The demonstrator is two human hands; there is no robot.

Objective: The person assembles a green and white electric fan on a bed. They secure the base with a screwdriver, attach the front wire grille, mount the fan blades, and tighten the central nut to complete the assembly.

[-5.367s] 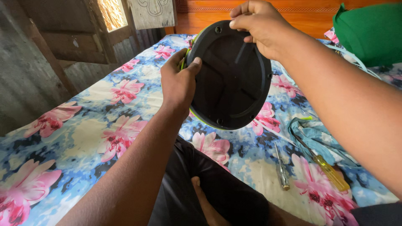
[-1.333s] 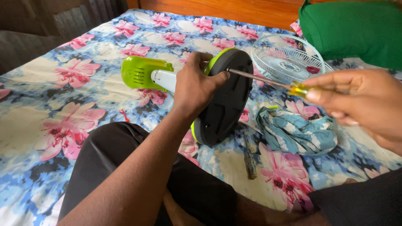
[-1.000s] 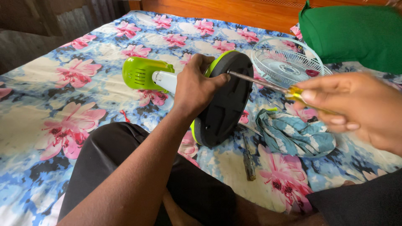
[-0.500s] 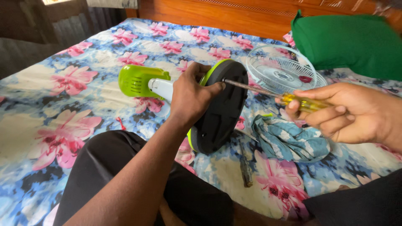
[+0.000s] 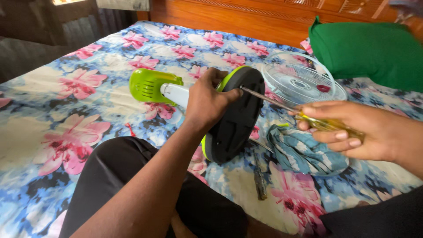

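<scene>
Screwdriver met fan base on the bed.
Left hand (image 5: pixel 207 103) gripped the fan base (image 5: pixel 233 117); right hand (image 5: pixel 357 132) fingers clamped the screwdriver (image 5: pixel 299 115).

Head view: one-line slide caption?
Left hand steadies black fan base; right hand holds yellow-handled screwdriver to it.
</scene>
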